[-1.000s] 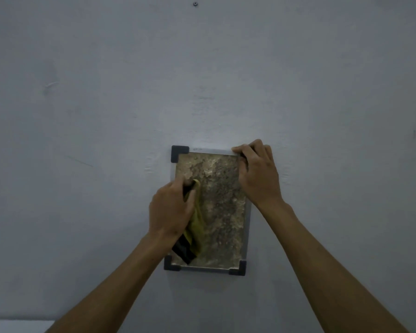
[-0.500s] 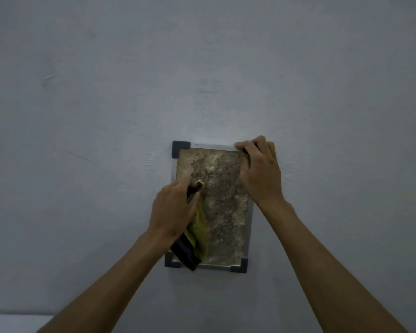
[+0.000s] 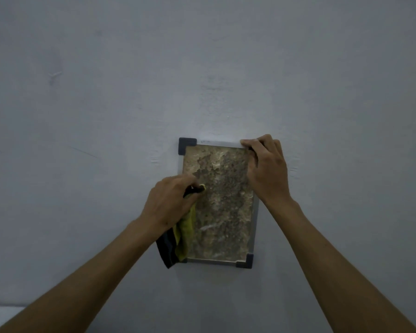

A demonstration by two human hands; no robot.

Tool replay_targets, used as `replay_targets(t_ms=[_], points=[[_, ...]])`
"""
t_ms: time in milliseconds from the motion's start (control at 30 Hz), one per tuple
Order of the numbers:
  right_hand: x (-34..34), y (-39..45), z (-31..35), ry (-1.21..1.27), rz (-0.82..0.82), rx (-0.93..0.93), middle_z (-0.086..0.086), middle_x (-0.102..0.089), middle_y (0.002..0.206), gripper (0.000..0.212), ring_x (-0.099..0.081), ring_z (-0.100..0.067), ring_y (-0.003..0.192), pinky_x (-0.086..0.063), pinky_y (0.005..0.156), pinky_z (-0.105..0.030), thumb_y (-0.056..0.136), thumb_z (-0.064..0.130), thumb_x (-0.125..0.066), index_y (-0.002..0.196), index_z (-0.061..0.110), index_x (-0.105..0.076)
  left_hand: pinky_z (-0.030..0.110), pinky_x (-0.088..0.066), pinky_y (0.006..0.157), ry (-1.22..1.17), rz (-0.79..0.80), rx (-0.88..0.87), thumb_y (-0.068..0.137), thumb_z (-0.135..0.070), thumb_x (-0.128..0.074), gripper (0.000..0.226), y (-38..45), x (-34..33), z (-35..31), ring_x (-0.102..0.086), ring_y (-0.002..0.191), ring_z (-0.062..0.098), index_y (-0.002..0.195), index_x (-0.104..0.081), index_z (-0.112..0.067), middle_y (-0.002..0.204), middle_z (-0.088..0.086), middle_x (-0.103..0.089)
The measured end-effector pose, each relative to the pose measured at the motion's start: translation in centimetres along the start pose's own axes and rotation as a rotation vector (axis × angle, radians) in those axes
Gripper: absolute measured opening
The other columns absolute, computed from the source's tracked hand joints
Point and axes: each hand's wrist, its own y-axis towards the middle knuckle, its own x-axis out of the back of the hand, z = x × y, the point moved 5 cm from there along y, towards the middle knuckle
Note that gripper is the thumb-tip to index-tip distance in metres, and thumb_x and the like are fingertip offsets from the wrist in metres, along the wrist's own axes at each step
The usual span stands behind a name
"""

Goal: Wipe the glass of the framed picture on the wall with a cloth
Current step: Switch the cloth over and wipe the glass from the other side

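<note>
Framed picture (image 3: pixel 220 203) hangs flat on the grey wall (image 3: pixel 106 116), portrait way up, thin pale frame with dark corner caps. The glass shows a mottled brown-green surface with a pale streak low down.

My left hand (image 3: pixel 171 203) is bunched round the cloth (image 3: pixel 181 233), fingers curled and knuckles toward me, pressing it to the left part of the glass about halfway down. A yellow-green fold pokes out past my fingertips; the rest of the cloth, yellow-green with a dark edge, hangs below my wrist over the frame's lower left corner.

My right hand (image 3: pixel 265 167) clasps the upper right corner of the frame, fingers curled over the top edge and side. That corner cap is hidden under them. Light is dim, so I cannot tell how clean the glass is.
</note>
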Motion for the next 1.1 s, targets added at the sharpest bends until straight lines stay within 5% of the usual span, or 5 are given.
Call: replay_targets(t_ms=[300, 533, 733, 933, 1100], points=[[0.1, 0.6, -0.3, 0.004, 0.048, 0.027, -0.001, -0.056, 0.107, 0.026, -0.049, -0.019, 0.102, -0.047, 0.076, -0.025, 0.101, 0.009, -0.053, 0.121, 0.01, -0.069, 0.031, -0.054, 0.064, 0.049, -0.193, 0.037, 0.091, -0.04, -0.071, 0.018, 0.9, 3.3, 1.8, -0.063, 0.073, 0.012, 0.102, -0.074, -0.026, 0.092, -0.008, -0.071], [0.0, 0.4, -0.3, -0.005, 0.033, 0.026, -0.002, -0.055, 0.105, 0.025, -0.047, -0.018, 0.1, -0.041, 0.076, -0.021, 0.1, 0.007, -0.054, 0.119, 0.01, -0.07, 0.034, -0.056, 0.062, 0.156, 0.103, -0.168, 0.093, -0.043, -0.067, 0.017, -0.2, 1.5, 0.6, -0.066, 0.078, 0.014, 0.101, -0.073, -0.029, 0.096, -0.01, -0.07], [0.0, 0.4, -0.2, -0.003, 0.027, 0.012, -0.002, -0.056, 0.105, 0.025, -0.047, -0.019, 0.101, -0.04, 0.075, -0.02, 0.1, 0.007, -0.054, 0.119, 0.01, -0.07, 0.036, -0.054, 0.061, 0.15, -0.144, -0.063, 0.092, -0.036, -0.071, 0.013, 1.9, 4.4, 2.4, -0.062, 0.072, 0.016, 0.1, -0.071, -0.025, 0.091, -0.007, -0.069], [-0.1, 0.3, -0.3, -0.003, 0.023, 0.007, -0.002, -0.055, 0.106, 0.025, -0.048, -0.02, 0.101, -0.045, 0.074, -0.026, 0.1, 0.008, -0.053, 0.119, 0.011, -0.07, 0.034, -0.055, 0.059, 0.188, 0.137, -0.208, 0.094, -0.038, -0.067, 0.019, -0.5, 2.2, 1.6, -0.064, 0.072, 0.015, 0.104, -0.074, -0.025, 0.093, -0.009, -0.068], [-0.1, 0.3, 0.1, -0.002, 0.029, -0.001, -0.002, -0.055, 0.106, 0.025, -0.047, -0.019, 0.101, -0.043, 0.074, -0.024, 0.101, 0.009, -0.052, 0.119, 0.01, -0.07, 0.034, -0.054, 0.056, 0.179, -0.076, -0.139, 0.092, -0.036, -0.07, 0.018, 0.8, 3.5, 1.8, -0.063, 0.068, 0.016, 0.102, -0.074, -0.022, 0.088, -0.006, -0.068]])
